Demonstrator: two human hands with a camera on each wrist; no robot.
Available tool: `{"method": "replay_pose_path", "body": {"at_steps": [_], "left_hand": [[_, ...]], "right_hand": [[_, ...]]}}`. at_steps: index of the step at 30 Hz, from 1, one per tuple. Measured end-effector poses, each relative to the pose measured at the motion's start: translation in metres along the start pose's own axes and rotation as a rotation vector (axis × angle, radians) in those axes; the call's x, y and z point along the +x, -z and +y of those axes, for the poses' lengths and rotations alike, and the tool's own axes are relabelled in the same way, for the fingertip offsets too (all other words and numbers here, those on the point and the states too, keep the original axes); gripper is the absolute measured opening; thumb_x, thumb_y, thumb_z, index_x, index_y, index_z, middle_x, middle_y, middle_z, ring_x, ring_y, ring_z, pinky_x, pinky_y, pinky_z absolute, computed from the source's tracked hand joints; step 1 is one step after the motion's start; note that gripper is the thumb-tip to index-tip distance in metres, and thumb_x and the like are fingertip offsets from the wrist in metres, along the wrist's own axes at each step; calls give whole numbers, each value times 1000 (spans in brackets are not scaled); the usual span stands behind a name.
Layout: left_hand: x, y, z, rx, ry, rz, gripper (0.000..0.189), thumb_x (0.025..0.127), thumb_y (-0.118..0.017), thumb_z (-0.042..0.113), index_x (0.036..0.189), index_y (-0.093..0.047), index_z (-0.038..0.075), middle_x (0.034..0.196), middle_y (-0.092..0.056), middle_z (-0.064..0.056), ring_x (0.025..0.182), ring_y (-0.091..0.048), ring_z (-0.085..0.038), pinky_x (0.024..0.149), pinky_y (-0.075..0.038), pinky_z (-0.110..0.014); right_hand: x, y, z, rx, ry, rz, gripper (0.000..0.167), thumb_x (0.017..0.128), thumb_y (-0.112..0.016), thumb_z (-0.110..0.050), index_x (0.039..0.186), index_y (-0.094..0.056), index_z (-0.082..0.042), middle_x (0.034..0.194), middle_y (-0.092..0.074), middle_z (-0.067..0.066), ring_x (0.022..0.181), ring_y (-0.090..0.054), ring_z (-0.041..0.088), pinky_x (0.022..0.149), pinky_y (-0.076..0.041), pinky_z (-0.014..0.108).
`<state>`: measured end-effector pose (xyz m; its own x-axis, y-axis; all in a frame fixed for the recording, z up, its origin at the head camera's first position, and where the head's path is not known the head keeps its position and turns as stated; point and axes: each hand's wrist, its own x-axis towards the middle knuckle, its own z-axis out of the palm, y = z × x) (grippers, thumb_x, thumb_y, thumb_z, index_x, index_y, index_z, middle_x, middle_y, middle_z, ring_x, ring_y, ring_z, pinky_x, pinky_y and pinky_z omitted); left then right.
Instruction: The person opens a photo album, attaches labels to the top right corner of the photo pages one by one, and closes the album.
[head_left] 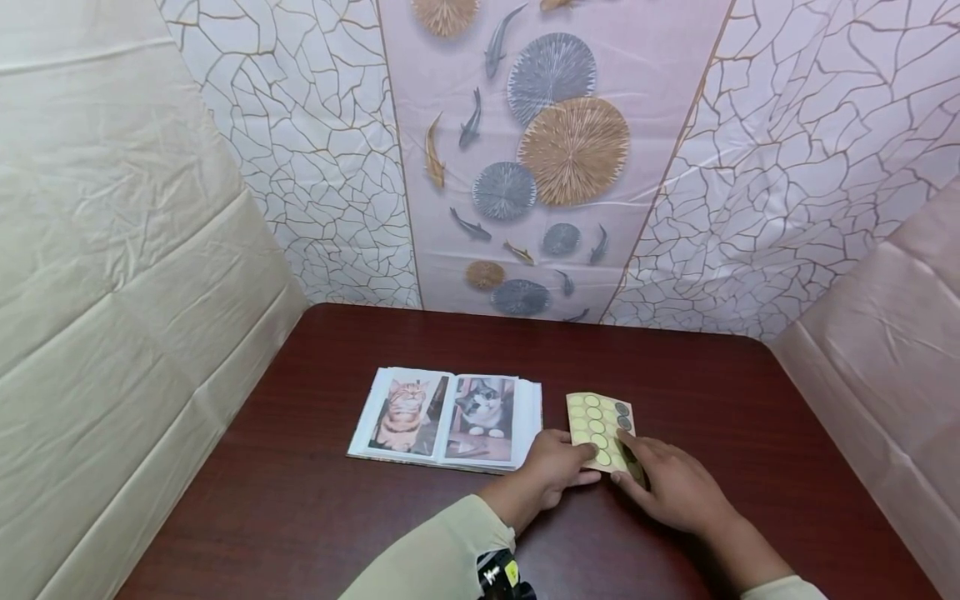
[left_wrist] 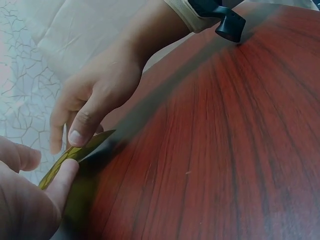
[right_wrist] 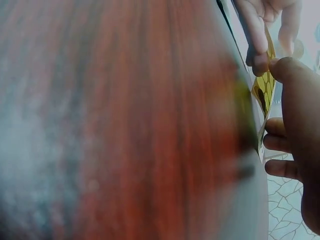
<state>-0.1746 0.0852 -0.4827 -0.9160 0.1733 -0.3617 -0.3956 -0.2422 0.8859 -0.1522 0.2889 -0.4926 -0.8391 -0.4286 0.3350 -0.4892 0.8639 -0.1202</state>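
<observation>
A yellow sheet of round stickers (head_left: 583, 414) is held up slightly tilted over the table, with two dark circles at its upper right. My left hand (head_left: 553, 465) grips its lower left edge, thumb on the front and fingers behind. At the right edge my right hand (head_left: 678, 487) pinches the sheet, its fingertips by the lower right part. In the left wrist view, both thumbs press on the bent sheet (left_wrist: 90, 146) close together. Seen from the right wrist, the sheet (right_wrist: 266, 92) runs between the two hands, and the right fingers (right_wrist: 277, 142) lie behind it.
An open photo album (head_left: 444, 417) with cat pictures lies flat just left of the hands. The dark red-brown wooden table (head_left: 300, 517) is bounded by cloth walls left and right and a patterned backdrop (head_left: 570, 150) behind.
</observation>
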Motion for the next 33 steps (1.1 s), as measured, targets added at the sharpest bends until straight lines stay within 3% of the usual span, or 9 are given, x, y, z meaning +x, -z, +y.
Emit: {"method": "replay_pose_path", "body": {"at_steps": [12, 24, 33], "left_hand": [[2, -5, -5, -40, -5, -10, 21, 94, -67, -3, 113, -59, -6, 90, -70, -16, 79, -75, -30, 69, -62, -34], [2, -7, -8, -59, 3, -25, 22, 94, -65, -8, 112, -55, -3, 92, -68, -18, 82, -75, -34, 70, -62, -36], [4, -7, -5, -95, 4, -100, 36, 95, -52, -3, 131, -50, -7, 104, -66, -20, 95, -72, -36, 78, -62, -41]], "right_hand": [[-1, -1, -2, -3, 12, 10, 62, 93, -74, -41, 142, -59, -6, 121, -69, 15, 107, -68, 35, 86, -55, 53], [-2, 0, -4, -3, 14, 21, 62, 92, -75, -42, 142, -59, -8, 122, -68, 12, 108, -68, 31, 83, -56, 52], [-2, 4, -4, 18, 2, 70, 62, 92, -75, -41, 142, -60, -8, 124, -67, 16, 111, -66, 33, 74, -57, 54]]}}
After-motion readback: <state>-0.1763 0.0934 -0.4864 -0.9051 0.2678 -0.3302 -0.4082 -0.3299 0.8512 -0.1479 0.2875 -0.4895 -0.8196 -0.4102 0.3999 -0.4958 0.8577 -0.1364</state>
